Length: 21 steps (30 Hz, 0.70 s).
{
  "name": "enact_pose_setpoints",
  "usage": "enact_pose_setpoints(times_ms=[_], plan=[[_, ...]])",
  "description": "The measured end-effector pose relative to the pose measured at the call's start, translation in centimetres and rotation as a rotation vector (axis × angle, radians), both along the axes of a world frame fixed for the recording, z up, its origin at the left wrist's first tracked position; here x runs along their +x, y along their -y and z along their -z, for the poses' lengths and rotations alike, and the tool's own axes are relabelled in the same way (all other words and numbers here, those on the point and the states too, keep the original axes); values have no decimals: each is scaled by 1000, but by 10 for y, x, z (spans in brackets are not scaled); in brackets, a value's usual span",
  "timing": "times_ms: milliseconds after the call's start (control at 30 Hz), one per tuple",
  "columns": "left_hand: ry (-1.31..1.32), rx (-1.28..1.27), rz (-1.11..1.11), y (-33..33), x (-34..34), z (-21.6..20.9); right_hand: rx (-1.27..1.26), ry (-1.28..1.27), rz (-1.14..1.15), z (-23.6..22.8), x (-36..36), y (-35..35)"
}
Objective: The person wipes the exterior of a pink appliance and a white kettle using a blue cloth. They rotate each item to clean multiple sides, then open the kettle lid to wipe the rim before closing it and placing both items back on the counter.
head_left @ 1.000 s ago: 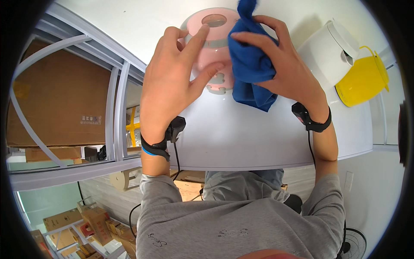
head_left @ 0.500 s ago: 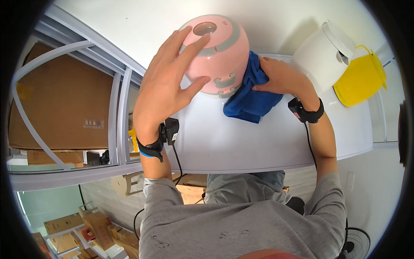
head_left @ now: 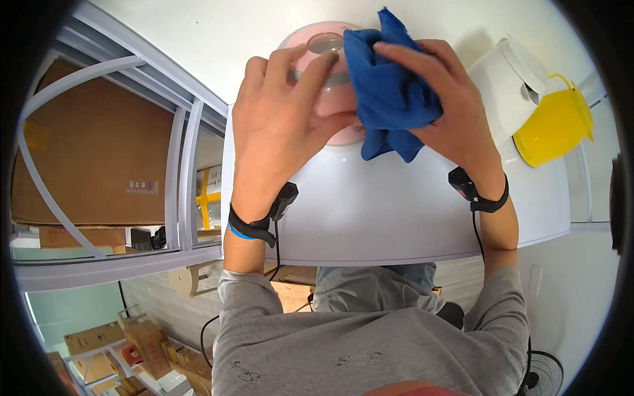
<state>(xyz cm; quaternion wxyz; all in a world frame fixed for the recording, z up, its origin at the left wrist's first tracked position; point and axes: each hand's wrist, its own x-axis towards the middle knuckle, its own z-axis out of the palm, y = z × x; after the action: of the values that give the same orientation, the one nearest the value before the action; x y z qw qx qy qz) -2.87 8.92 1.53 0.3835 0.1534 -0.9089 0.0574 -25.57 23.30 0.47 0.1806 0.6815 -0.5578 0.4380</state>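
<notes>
A pink, rounded appliance [head_left: 333,102] with grey trim and an oval window on its lid stands against the wall at the back of the white table. My left hand [head_left: 281,112] grips it from the left, with bent fingers over the lid and the thumb across its front. In my right hand [head_left: 456,109] is a bunched blue cloth [head_left: 389,86], pinched between thumb and fingers. The cloth hangs in front of the appliance's right side and hides that part. Whether the cloth touches the surface there I cannot tell.
To the right stand a white lidded container [head_left: 505,86] and a tilted yellow pitcher-like container [head_left: 555,129]. A white metal frame [head_left: 188,178] borders the table on the left, with a large cardboard box [head_left: 99,152] behind it. Cables run from both wrist straps.
My right hand has lifted the blue cloth from the tabletop up to the appliance's upper right side. My left hand has shifted right, its fingers now more bent. The appliance has moved slightly right.
</notes>
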Motion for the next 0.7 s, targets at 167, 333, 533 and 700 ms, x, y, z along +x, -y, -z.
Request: enact_pose_setpoints(times_ms=[167,333,533,700], plan=[[16,3,67,6,5,-3,52,-97,17,8,-9,3],[62,169,242,28,20,-9,265,117,156,29,-22,6],[56,277,349,40,19,-3,562,-91,370,55,-42,5],[74,206,176,16,11,-8,1126,-211,379,50,-32,6]])
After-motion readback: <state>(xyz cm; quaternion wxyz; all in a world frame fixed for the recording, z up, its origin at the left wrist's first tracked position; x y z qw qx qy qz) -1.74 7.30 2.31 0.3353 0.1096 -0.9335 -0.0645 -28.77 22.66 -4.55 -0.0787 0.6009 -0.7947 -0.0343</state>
